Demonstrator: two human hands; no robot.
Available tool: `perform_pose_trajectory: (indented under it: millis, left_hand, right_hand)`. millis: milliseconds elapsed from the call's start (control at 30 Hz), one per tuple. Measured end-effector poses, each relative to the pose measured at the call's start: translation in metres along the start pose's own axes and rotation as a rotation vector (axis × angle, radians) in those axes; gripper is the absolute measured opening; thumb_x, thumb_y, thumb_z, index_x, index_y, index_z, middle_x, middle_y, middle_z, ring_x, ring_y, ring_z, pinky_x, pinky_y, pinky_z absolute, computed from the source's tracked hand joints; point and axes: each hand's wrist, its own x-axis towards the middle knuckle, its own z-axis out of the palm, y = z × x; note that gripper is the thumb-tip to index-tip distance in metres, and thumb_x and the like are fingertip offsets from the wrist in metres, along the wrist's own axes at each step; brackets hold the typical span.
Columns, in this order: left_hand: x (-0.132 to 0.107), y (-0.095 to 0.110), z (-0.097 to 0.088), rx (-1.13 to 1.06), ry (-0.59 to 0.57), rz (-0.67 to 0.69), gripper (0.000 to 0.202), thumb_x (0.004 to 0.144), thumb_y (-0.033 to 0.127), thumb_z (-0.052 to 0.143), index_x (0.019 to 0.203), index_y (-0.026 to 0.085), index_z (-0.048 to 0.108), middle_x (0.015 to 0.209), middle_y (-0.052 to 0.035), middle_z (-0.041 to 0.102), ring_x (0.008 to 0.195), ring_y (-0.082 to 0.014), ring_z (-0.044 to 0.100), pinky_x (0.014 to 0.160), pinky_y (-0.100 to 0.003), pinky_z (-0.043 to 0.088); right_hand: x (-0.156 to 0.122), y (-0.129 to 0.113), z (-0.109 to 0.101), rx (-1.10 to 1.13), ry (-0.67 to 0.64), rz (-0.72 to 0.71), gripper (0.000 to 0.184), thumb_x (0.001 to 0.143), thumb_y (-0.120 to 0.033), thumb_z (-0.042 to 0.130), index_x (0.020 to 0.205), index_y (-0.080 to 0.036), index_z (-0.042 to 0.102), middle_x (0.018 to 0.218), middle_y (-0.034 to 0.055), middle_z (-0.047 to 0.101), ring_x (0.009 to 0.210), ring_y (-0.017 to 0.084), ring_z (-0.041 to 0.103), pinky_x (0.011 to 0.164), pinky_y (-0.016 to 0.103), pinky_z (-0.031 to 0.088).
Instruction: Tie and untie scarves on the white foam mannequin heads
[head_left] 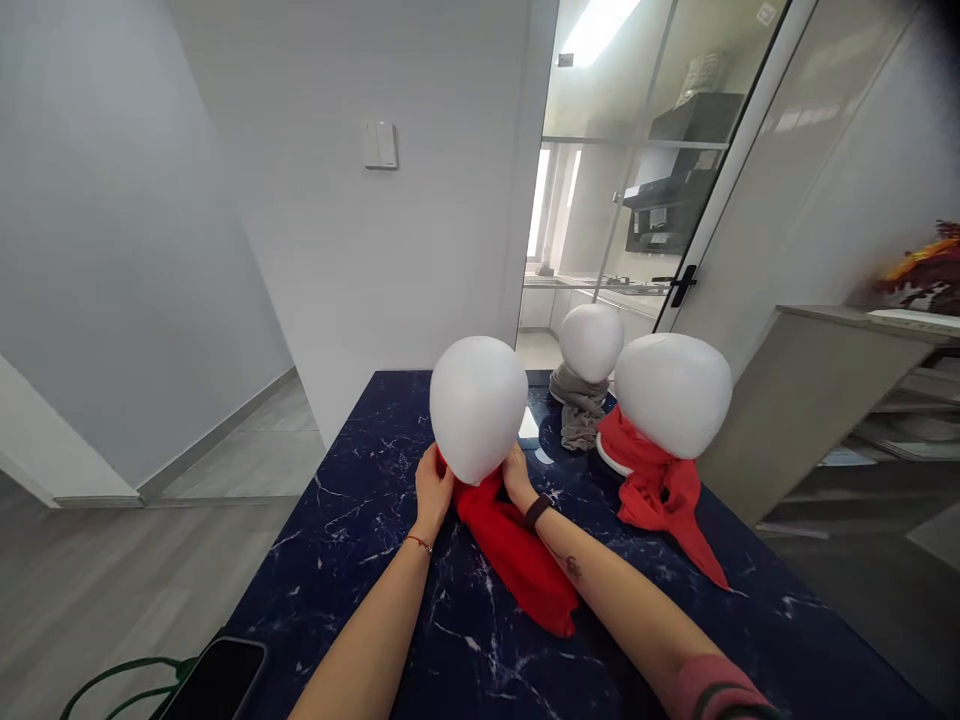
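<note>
A home: a range hood [679, 190] and kitchen counter [600, 290] behind a glass door [660, 150].

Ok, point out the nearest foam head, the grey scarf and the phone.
nearest foam head [478, 402], head view, middle of its dome
grey scarf [578, 412], head view, hanging folds
phone [217, 680], head view, dark screen

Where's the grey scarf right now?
The grey scarf hangs round the far foam head at the table's back edge, behind the two red-scarfed heads.
</note>
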Motion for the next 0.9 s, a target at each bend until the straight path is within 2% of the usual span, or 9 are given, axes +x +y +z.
perform_pose_trajectory:
  millis: [67, 133, 267, 367, 467, 600, 733, 900]
  left_hand:
    - [0.002, -0.005, 0.001, -0.026, -0.021, -0.081, 0.042, 0.079, 0.023, 0.051, 0.121, 0.016, 0.053, 0.121, -0.0109, 0.059, 0.112, -0.0234, 0.054, 0.098, -0.04, 0.039]
    - [0.003, -0.005, 0.004, -0.047, -0.032, -0.136, 0.043, 0.079, 0.021, 0.048, 0.121, 0.015, 0.052, 0.121, -0.0118, 0.059, 0.111, -0.0226, 0.055, 0.098, -0.038, 0.04]
    - [0.005, -0.002, 0.008, -0.047, 0.001, -0.178, 0.041, 0.075, 0.017, 0.05, 0.116, 0.014, 0.055, 0.115, -0.0117, 0.062, 0.105, -0.0221, 0.058, 0.095, -0.037, 0.042]
    - [0.005, -0.003, 0.008, -0.03, 0.013, -0.173, 0.039, 0.074, 0.019, 0.052, 0.113, 0.013, 0.056, 0.111, -0.0115, 0.064, 0.1, -0.0222, 0.06, 0.091, -0.036, 0.045]
    - [0.004, -0.004, 0.008, 0.006, 0.024, -0.133, 0.038, 0.072, 0.02, 0.055, 0.11, 0.014, 0.058, 0.106, -0.0105, 0.065, 0.096, -0.0219, 0.06, 0.089, -0.035, 0.045]
    - [-0.001, -0.006, 0.008, 0.071, 0.059, -0.1, 0.038, 0.071, 0.019, 0.057, 0.109, 0.014, 0.056, 0.104, -0.0098, 0.062, 0.092, -0.0206, 0.058, 0.086, -0.035, 0.046]
    - [-0.009, -0.006, 0.007, 0.13, 0.102, -0.109, 0.04, 0.068, 0.014, 0.059, 0.107, 0.014, 0.052, 0.102, -0.0088, 0.056, 0.089, -0.0181, 0.055, 0.082, -0.034, 0.046]
    - [-0.024, 0.003, 0.0, 0.149, 0.096, -0.114, 0.017, 0.072, 0.009, 0.051, 0.087, 0.015, 0.051, 0.083, -0.0028, 0.051, 0.067, -0.0133, 0.052, 0.068, -0.031, 0.047]
  right_hand:
    - [0.0, 0.004, 0.004, 0.002, -0.032, 0.049, 0.049, 0.085, -0.053, 0.037, 0.114, -0.019, 0.057, 0.118, 0.008, 0.061, 0.109, 0.021, 0.054, 0.099, 0.037, 0.039]
    - [0.0, 0.007, 0.0, 0.001, -0.079, 0.095, 0.051, 0.083, -0.054, 0.042, 0.118, -0.02, 0.055, 0.124, 0.0074, 0.057, 0.115, 0.021, 0.051, 0.102, 0.037, 0.036]
    - [0.002, 0.011, -0.011, -0.028, -0.157, 0.087, 0.051, 0.081, -0.054, 0.048, 0.12, -0.022, 0.054, 0.127, 0.0061, 0.055, 0.117, 0.021, 0.05, 0.104, 0.037, 0.035]
    - [0.002, 0.011, -0.013, -0.154, -0.078, 0.04, 0.051, 0.081, -0.055, 0.045, 0.114, -0.019, 0.056, 0.12, 0.0099, 0.059, 0.111, 0.022, 0.054, 0.099, 0.036, 0.038]
    - [0.001, 0.008, -0.015, -0.331, 0.021, 0.041, 0.05, 0.08, -0.059, 0.045, 0.103, -0.017, 0.06, 0.103, 0.0112, 0.064, 0.096, 0.023, 0.058, 0.088, 0.035, 0.042]
    - [-0.001, 0.0, -0.023, -0.333, 0.015, 0.115, 0.048, 0.082, -0.061, 0.039, 0.096, -0.02, 0.06, 0.092, 0.0076, 0.065, 0.084, 0.02, 0.059, 0.076, 0.03, 0.043]
    - [-0.004, -0.003, -0.028, -0.274, 0.033, 0.154, 0.039, 0.084, -0.051, 0.038, 0.096, -0.019, 0.057, 0.088, 0.0051, 0.065, 0.067, 0.015, 0.058, 0.065, 0.026, 0.043]
    - [-0.018, -0.005, -0.033, -0.283, 0.111, 0.127, 0.026, 0.079, -0.031, 0.037, 0.096, -0.017, 0.052, 0.092, 0.0069, 0.061, 0.067, 0.015, 0.055, 0.063, 0.026, 0.041]
